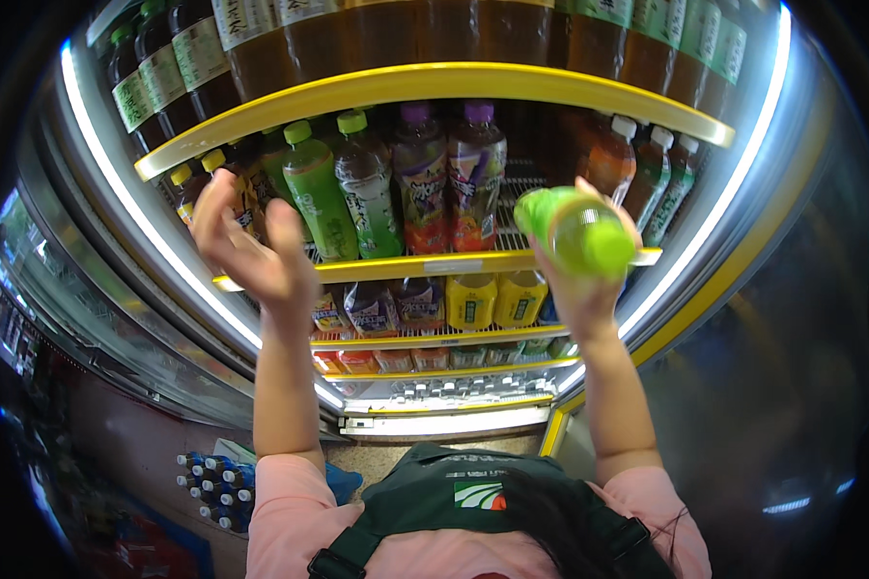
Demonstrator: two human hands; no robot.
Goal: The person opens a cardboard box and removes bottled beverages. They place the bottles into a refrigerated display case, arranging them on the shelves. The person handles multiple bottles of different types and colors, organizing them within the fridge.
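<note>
A drink bottle with a bright green cap (576,228) is in my right hand (586,289), tilted so its cap points towards me, in front of the right part of a fridge shelf. My left hand (261,253) is raised with its fingers apart and holds nothing. It is in front of yellow-capped bottles (213,161) at the shelf's left. Between the hands stand a green bottle (321,199), a green-and-white labelled bottle (364,192) and two purple-capped bottles (478,181). White-capped bottles (612,155) stand behind and right of the held bottle.
A yellow-edged upper shelf (434,79) holds large tea bottles. Lower shelves carry yellow-labelled drinks (471,304) and other bottles. Bright light strips (724,174) line both sides of the fridge. An open door (753,391) is at the right. A pack of bottles (217,488) stands on the floor at the left.
</note>
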